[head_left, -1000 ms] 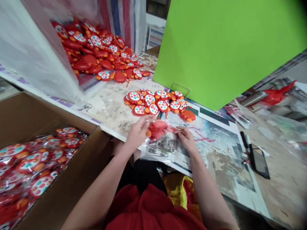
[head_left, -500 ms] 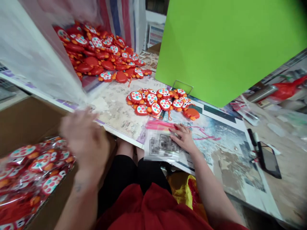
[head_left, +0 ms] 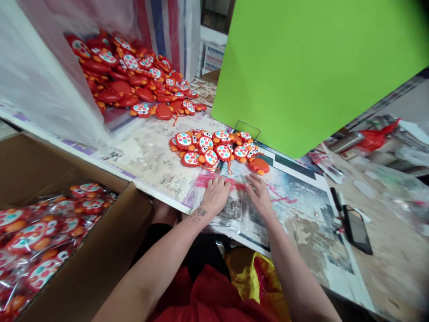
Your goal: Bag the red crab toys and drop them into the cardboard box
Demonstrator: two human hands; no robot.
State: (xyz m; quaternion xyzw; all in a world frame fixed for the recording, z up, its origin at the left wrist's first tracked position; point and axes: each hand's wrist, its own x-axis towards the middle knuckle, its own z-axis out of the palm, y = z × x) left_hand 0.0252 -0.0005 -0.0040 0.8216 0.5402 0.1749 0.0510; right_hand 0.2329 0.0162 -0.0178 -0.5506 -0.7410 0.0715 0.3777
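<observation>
Bags (head_left: 233,208) lie by the table edge (head_left: 161,195), right hand (head_left: 260,196) spread, left hand's (head_left: 215,196) grip unclear.

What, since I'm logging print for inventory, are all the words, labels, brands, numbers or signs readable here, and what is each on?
No text can be read.
Clear plastic bag under the left hand: dark printed panels, too blurred to read.
Table covering: short pale lettering, too small and blurred to read.
</observation>
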